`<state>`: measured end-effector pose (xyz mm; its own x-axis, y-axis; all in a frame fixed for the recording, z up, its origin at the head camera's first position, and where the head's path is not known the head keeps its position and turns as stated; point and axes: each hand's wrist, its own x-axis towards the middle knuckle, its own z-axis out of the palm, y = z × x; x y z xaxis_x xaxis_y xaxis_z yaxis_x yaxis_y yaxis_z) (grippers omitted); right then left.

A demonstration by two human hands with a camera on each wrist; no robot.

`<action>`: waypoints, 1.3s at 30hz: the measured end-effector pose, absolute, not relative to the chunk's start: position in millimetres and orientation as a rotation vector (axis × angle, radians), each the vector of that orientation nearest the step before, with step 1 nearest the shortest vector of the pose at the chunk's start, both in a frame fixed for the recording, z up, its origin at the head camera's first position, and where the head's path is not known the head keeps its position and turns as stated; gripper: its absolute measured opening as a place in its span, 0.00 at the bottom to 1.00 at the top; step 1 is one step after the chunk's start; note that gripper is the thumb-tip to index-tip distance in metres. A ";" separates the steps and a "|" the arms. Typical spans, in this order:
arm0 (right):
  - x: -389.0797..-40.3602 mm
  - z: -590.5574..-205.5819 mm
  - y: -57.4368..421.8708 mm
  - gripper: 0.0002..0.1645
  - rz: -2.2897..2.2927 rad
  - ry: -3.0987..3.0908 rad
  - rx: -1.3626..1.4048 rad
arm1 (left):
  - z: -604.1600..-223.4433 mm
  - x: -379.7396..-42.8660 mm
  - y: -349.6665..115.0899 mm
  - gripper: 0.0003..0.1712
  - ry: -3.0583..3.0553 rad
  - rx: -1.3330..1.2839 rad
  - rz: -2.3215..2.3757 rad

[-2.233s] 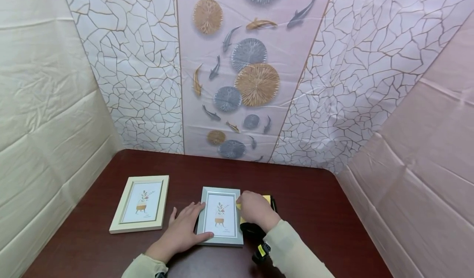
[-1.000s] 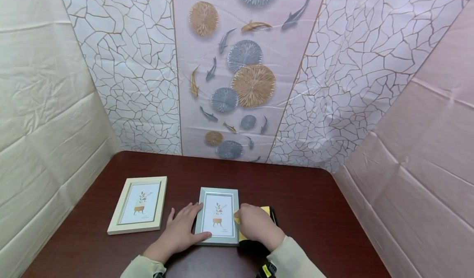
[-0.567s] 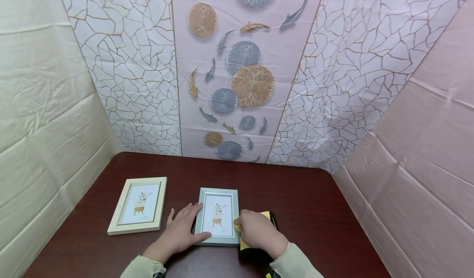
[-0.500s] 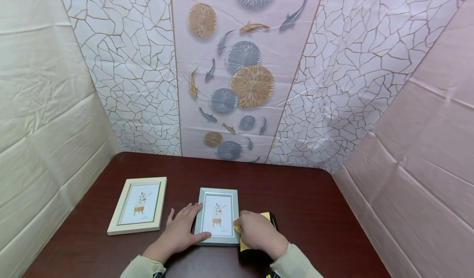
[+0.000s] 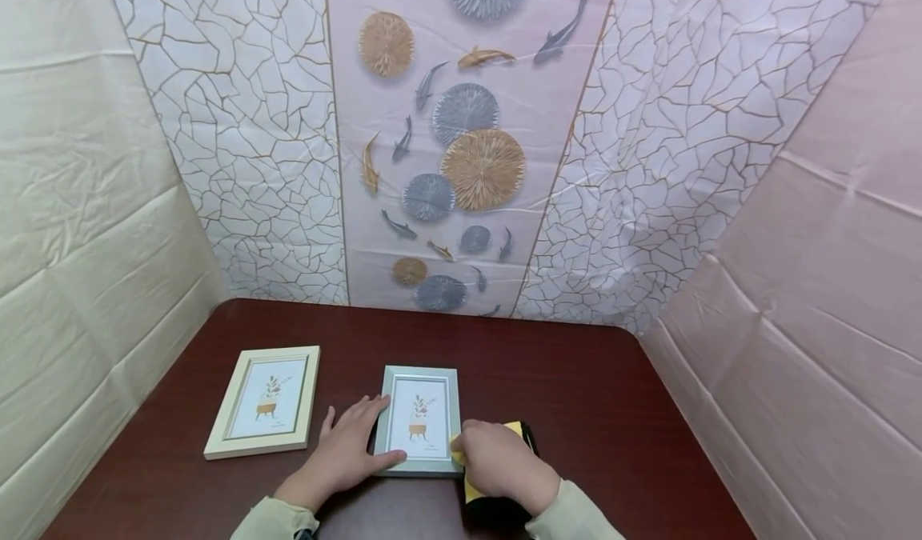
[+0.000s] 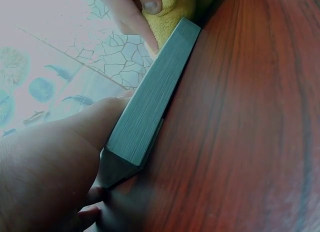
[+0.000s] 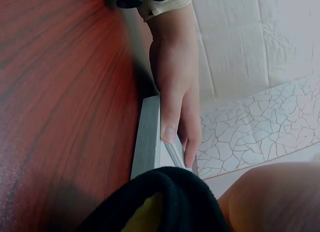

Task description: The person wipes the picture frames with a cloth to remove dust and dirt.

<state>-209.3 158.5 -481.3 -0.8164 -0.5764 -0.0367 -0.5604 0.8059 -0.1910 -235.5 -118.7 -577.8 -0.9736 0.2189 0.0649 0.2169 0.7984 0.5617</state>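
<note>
A silver-grey picture frame (image 5: pixel 418 420) with a potted-plant print lies face up on the table. My left hand (image 5: pixel 344 452) rests on its left border, thumb on the lower edge and fingers spread fairly straight along the side. At the frame's right border, my right hand (image 5: pixel 506 463) grips a yellow cloth (image 5: pixel 471 490) with a black side. A bunched yellow bit of the cloth touches that border. In the left wrist view the cloth (image 6: pixel 172 19) meets the frame's far end; in the right wrist view its black fold (image 7: pixel 187 197) covers part of the frame (image 7: pixel 146 137).
A cream picture frame (image 5: pixel 311 400) with a similar print lies to the left on the dark red wooden table (image 5: pixel 576 396). Behind the table hangs a patterned cloth backdrop (image 5: pixel 403 236) with fish and round motifs. Plain fabric walls (image 5: pixel 814 300) close in both sides.
My right hand has slid down the frame's right border toward me with the cloth. My left hand stays on the left border. The whole head view has shifted slightly.
</note>
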 end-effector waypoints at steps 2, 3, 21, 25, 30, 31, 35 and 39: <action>-208.3 -481.4 158.4 0.18 -0.249 2.898 -0.925 | -577.8 -235.4 -119.1 0.62 2.980 0.358 0.924; -208.0 -481.7 158.4 0.18 -0.242 2.902 -0.931 | -577.3 -235.2 -119.2 0.62 2.981 0.359 0.925; -198.9 -484.3 160.9 0.16 -0.190 2.934 -1.000 | -575.3 -232.9 -118.2 0.61 2.977 0.365 0.940; -198.0 -484.9 161.3 0.15 -0.182 2.932 -0.989 | -574.0 -233.4 -118.4 0.61 2.974 0.357 0.936; -195.9 -485.9 162.5 0.15 -0.193 2.935 -1.003 | -573.9 -233.4 -118.1 0.61 2.970 0.355 0.938; -195.2 -486.4 162.9 0.16 -0.194 2.937 -1.009 | -574.2 -233.4 -117.9 0.61 2.971 0.354 0.938; -193.2 -488.4 164.0 0.18 -0.200 2.944 -1.023 | -575.8 -234.0 -117.7 0.62 2.973 0.357 0.935; -191.7 -488.4 164.4 0.17 -0.209 2.955 -1.041 | -576.4 -234.5 -118.6 0.62 2.979 0.363 0.940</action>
